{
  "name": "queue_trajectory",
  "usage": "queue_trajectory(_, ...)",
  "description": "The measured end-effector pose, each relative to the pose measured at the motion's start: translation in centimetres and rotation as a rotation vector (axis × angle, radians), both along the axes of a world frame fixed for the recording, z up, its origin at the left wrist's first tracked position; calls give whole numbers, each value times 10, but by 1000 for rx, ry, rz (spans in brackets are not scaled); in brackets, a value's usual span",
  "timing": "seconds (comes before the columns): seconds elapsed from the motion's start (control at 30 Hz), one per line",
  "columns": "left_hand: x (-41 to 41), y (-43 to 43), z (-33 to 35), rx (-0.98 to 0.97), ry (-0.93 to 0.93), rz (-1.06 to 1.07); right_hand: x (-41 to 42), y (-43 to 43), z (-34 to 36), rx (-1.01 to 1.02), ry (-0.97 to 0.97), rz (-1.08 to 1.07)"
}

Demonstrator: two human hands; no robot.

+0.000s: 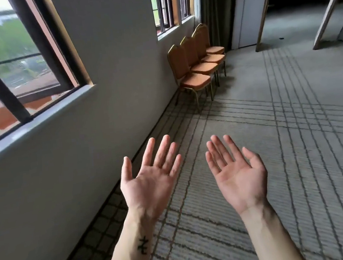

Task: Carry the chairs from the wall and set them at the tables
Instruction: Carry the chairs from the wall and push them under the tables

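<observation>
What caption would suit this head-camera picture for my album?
Empty palms up, left hand and right hand face four orange chairs lined along the wall.

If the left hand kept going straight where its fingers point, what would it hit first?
Probably the nearest chair in the row by the wall. Only carpet lies between it and the open left hand, though depth is hard to judge here.

chairs along wall, ahead of hands
</observation>
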State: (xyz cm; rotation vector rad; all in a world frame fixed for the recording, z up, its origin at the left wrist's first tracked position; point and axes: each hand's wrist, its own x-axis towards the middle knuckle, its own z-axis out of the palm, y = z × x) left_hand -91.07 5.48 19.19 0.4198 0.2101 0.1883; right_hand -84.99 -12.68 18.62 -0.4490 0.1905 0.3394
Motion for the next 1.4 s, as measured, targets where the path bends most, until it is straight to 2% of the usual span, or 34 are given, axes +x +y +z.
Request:
queue_trajectory(0.17, 115, 12, 14, -44, -55, 10, 129, -14, 30, 81, -48, -83)
queue_trajectory(0.33, 238, 5, -2, 12, -18, -85, 223, 33, 11, 36, 1, 26)
queue_trajectory(0.4, 258, 6, 0, -3, -12, -118, 238, 46, 7, 3, 10, 46)
queue_trajectory(0.5, 346, 40, -19, -23, -7, -61, 326, 64, -7, -32, 22, -13)
queue_trajectory(0.63, 461, 82, -17, -27, -27, -68, 438, 82, 10, -62, -35, -76)
queue_trajectory(0.73, 556, 95, 1, 25, -85, -155, 518, 105, 30, -25, -65, -145)
queue_trajectory(0.87, 634, 103, 20, 46, -97, -254, 589, 137, 39, -24, -72, -147)
queue_trajectory(1.07, 763, 153, -8, -28, -66, -187, 733, 166, 20, -39, -38, -155)
queue_trajectory(1.17, 840, 168, -17, 8, -46, -148, 817, 183, 7, -3, -28, -138)
queue_trajectory(1.27, 911, 181, -14, 37, -40, -165, 891, 211, -4, 28, -31, -51)
queue_trajectory(1.4, 1005, 213, 1, 93, -57, -72, 995, 250, 8, 14, -49, 50)
